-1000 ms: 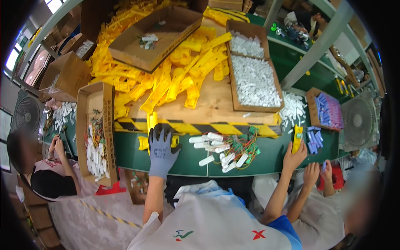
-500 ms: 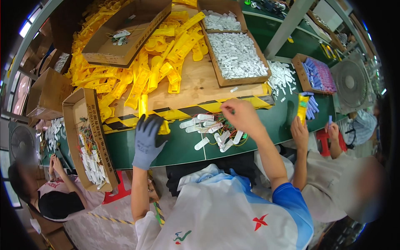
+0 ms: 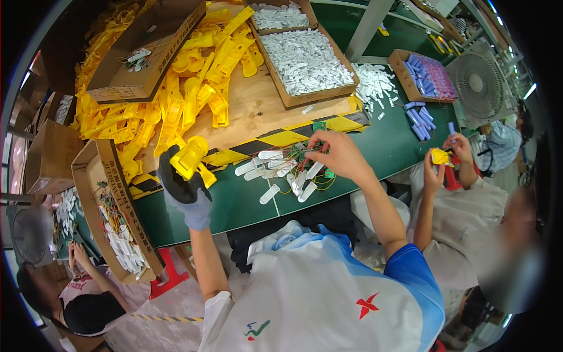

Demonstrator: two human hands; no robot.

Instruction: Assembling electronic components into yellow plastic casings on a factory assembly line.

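Observation:
My left hand [image 3: 185, 190], in a grey glove with a dark palm, is closed round a yellow plastic housing [image 3: 190, 158], raised above the near edge of the bench. Bare, my right hand [image 3: 340, 154] reaches into a small heap of wired parts. Its thumb and fingers pinch at a green circuit board with thin wires [image 3: 300, 150]; the fingertips partly cover it. White oblong pieces [image 3: 270, 193] on red, yellow and green wires spread out beside that hand on the green bench top.
Yellow housings [image 3: 176, 105] pile up on a wooden board [image 3: 264, 117] edged with striped tape. Cartons of white pieces [image 3: 308, 61], wired parts [image 3: 123, 243] and purple-blue cylinders [image 3: 431, 79] stand around. A co-worker's hands [image 3: 434, 173] hold a yellow part at right; another person sits at left.
My left hand has lifted the yellow housing and turned it over, moving left. My right hand has lowered its fingers onto the wired parts. The whole view has shifted slightly.

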